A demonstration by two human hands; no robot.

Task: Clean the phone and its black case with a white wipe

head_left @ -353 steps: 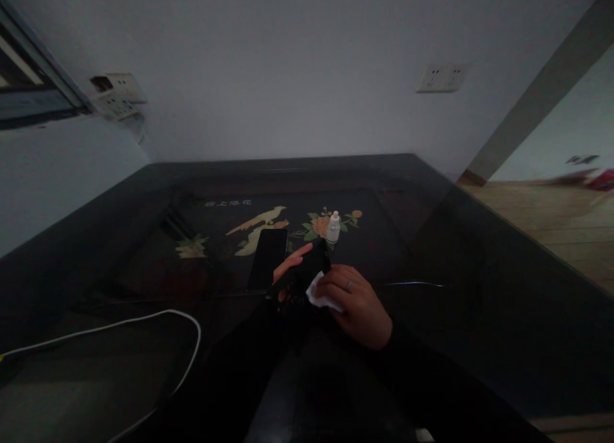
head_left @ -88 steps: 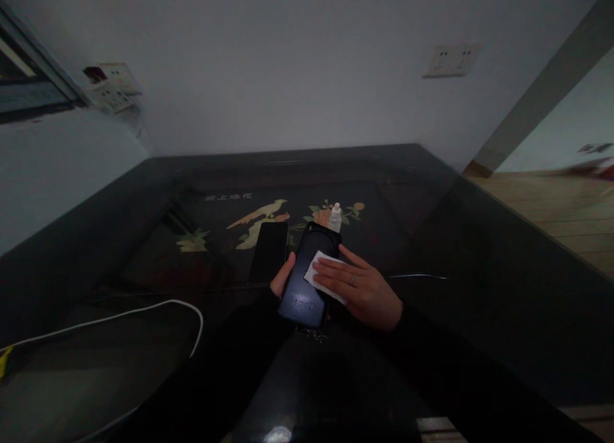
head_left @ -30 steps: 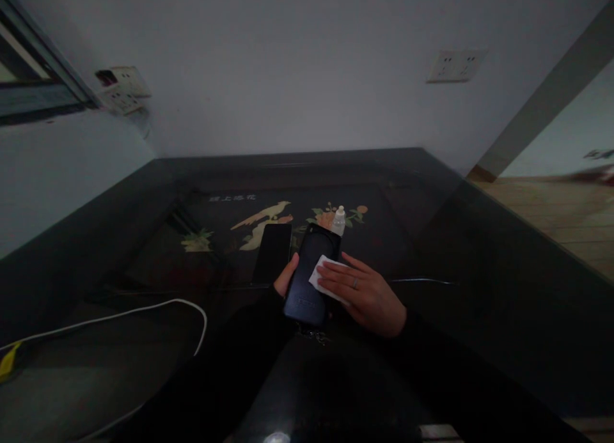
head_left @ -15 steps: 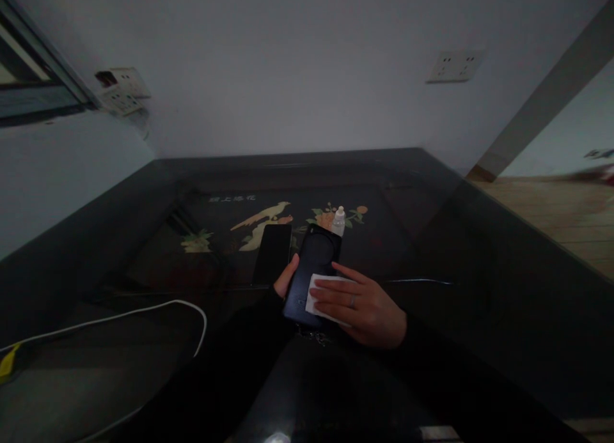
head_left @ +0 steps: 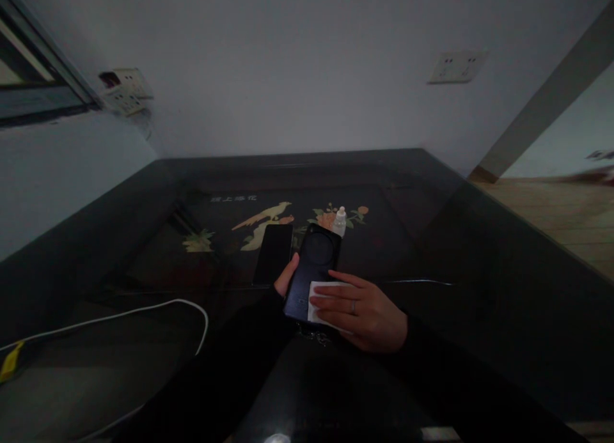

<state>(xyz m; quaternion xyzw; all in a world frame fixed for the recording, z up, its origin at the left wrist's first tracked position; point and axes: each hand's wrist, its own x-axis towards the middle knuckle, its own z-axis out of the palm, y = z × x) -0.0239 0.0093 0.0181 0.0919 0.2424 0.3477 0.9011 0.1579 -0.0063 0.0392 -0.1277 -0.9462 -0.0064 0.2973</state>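
Smartphone in a dark blue case (head_left: 307,283) lies back upward in the person's left hand (head_left: 286,278), which is closed around it with the thumb curled over the phone's left edge; the phone appears held just above the glass-topped surface (head_left: 96,232), though the exact gap is hard to judge in the dim light. The right hand (head_left: 371,318), wearing a ring (head_left: 354,307), lies nearly flat across the phone's lower half, its fingers (head_left: 336,296) extended and pressing a white wipe (head_left: 319,305) against the case. A short metal chain (head_left: 311,336) hangs at the phone's near end. Just left of the phone lies a second, black phone (head_left: 272,254), and just beyond it stands a small plastic dropper bottle (head_left: 340,222), on a dark panel with a bird and flower design (head_left: 261,222). Left of the phone, a white cable (head_left: 144,309) curves across the surface. Farther off, a double wall socket (head_left: 456,67) sits beyond the phone, with a wooden floor (head_left: 551,219) to its right. The one-handed hold looks like the weak point: firm pressure from the wipe could make the smooth case slip, so it could strike the second phone or knock over the bottle.
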